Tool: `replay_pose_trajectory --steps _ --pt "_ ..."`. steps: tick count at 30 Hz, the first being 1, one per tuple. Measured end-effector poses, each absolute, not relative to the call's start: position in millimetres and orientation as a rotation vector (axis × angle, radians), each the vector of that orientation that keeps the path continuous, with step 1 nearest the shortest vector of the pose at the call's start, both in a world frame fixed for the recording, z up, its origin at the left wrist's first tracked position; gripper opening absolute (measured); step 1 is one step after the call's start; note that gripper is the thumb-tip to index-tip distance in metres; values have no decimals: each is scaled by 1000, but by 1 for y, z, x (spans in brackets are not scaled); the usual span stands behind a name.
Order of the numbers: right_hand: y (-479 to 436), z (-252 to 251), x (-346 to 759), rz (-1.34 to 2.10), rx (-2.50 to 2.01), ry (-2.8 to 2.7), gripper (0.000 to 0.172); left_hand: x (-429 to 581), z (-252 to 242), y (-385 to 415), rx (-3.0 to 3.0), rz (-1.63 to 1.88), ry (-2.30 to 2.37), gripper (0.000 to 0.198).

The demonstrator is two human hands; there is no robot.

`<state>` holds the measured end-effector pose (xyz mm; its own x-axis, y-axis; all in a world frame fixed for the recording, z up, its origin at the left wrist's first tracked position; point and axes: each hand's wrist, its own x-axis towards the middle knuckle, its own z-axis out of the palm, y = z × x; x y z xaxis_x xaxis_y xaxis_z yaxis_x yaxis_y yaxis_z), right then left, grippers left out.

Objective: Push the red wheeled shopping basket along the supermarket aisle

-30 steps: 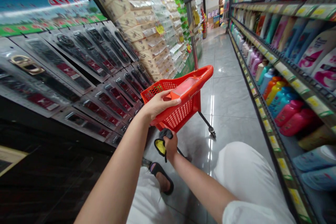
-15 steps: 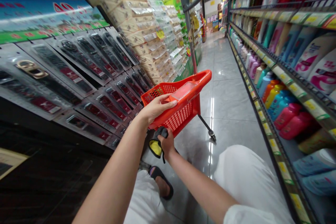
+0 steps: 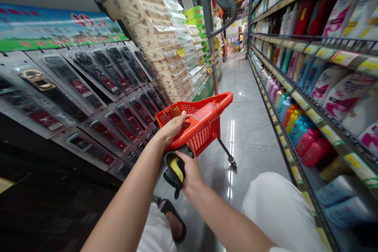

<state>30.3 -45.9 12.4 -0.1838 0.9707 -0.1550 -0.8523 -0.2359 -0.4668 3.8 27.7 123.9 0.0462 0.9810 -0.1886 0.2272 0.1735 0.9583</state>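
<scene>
The left forearm is stretched from the lower left, and the left hand [image 3: 173, 128] is laid palm-down over the near left corner of the red basket [image 3: 203, 137]; its grip is closed on the rim. The right forearm is angled in from the lower right, with the right hand [image 3: 192, 171] held just below that rim, its grip clamped on the black-and-yellow item [image 3: 176, 168].

The left hand's lower fingers are hidden by the hand and basket, and part of the item is covered by the right thumb and fingers; what kind of thing it is cannot be made out. The basket's interior is mostly screened by its near side, and the white-clothed knee [image 3: 274, 208] is cut off by the lower edge.

The item is tilted steeply, its long axis run from upper right to lower left, its yellow-lined opening turned leftward and a black tab pointed down. The basket's near rim is slanted from lower left to upper right, above the grey floor [image 3: 251, 126].
</scene>
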Motion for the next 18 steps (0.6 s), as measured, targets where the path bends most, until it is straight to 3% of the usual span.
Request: replay_pose_trajectory --steps 3,10,13,18 --pt "-45 16 52 1425 -636 -353 43 3 125 27 1292 921 1363 54" --pt "-30 0 88 531 -813 -890 26 -3 123 29 1381 935 1356 57" --pt "-20 -9 101 198 -744 -1102 29 -6 122 29 1392 924 1321 55" --pt "26 -2 128 114 -778 -1328 40 -10 121 26 1400 928 1245 51"
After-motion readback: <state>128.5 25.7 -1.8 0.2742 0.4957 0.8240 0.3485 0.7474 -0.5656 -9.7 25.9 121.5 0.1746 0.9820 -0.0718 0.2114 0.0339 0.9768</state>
